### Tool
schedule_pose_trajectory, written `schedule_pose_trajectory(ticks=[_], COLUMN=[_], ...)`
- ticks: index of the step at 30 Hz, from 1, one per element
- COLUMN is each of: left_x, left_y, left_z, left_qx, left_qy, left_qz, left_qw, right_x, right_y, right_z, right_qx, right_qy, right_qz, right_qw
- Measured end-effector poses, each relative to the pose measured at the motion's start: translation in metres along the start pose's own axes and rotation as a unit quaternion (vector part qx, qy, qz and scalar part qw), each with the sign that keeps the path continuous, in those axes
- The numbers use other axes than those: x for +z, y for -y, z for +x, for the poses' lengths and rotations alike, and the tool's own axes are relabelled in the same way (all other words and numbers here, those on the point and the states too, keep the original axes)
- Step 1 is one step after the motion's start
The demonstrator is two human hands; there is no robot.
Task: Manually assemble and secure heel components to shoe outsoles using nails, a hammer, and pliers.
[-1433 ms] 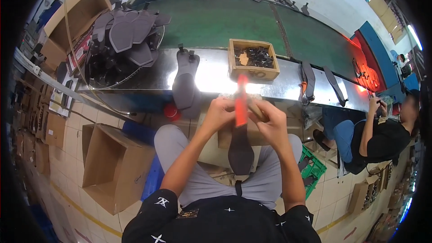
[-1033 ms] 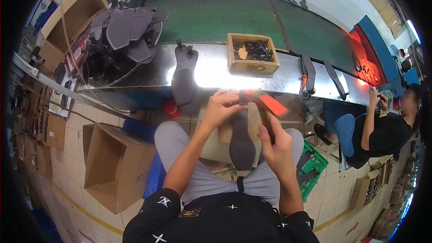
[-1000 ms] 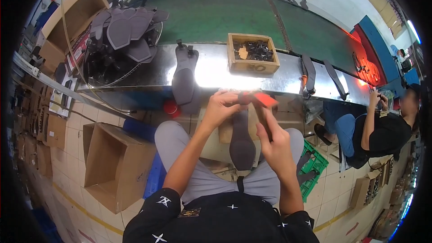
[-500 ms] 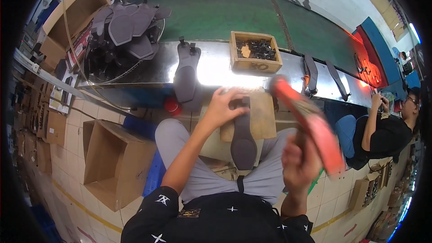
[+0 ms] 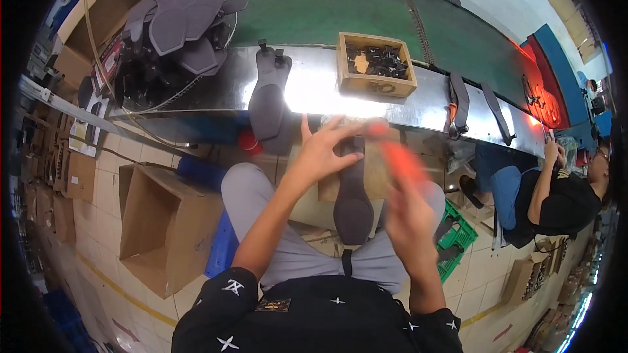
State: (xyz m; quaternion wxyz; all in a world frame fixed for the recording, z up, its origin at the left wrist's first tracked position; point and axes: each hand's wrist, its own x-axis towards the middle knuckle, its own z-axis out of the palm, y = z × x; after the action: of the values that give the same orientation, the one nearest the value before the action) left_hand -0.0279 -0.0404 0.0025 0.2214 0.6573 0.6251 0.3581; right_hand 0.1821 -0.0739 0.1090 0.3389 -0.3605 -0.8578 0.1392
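Note:
A dark grey shoe sole (image 5: 353,212) lies lengthwise over a tan block (image 5: 327,186) between my knees, its rounded end toward me. My left hand (image 5: 324,150) is at the sole's far end, thumb and fingers around it, with one finger sticking out. What is under those fingertips is partly hidden. In my right hand (image 5: 409,219) is a red hammer (image 5: 400,160), smeared by motion, its head over the far end of the sole beside my left fingers.
On the metal bench stand a wooden box (image 5: 377,85) of small black parts, a single sole (image 5: 267,108) and a heap of soles (image 5: 186,23). Behind runs a green belt (image 5: 314,10). A cardboard box (image 5: 163,222) and green crate (image 5: 458,235) flank me. At right sits another person (image 5: 566,189).
The hammer has swung down and left from beside my right knee to the sole's far end. My left hand stays near the same spot, one finger now raised outward.

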Motion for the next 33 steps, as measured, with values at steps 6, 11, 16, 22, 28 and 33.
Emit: schedule_pose_trajectory(ticks=[6,11,16,22,28,33], left_x=[-0.014,-0.066,-0.075,-0.070,-0.058,-0.033], left_y=[0.007,-0.096,-0.127,-0.142,-0.145,-0.139], left_z=[-0.021,-0.083,-0.116,-0.118,-0.113,-0.109], left_qx=[0.178,0.099,-0.043,-0.112,-0.168,-0.250], left_qy=[0.020,0.189,0.241,0.337,0.429,0.364], left_qz=[-0.098,-0.290,-0.422,-0.529,-0.593,-0.621], left_qw=[0.979,0.933,0.873,0.771,0.660,0.648], right_x=[-0.023,0.008,0.013,-0.003,0.005,-0.009], right_y=[-0.014,-0.055,-0.057,0.014,0.004,-0.017], right_z=[0.009,0.011,-0.004,-0.048,-0.057,-0.052], right_qx=[0.034,0.000,-0.127,0.149,0.078,0.094], right_qy=[0.026,0.141,0.225,0.161,0.127,0.070], right_qz=[0.085,-0.007,-0.168,0.668,0.711,0.676], right_qw=[0.995,0.990,0.951,0.711,0.687,0.728])
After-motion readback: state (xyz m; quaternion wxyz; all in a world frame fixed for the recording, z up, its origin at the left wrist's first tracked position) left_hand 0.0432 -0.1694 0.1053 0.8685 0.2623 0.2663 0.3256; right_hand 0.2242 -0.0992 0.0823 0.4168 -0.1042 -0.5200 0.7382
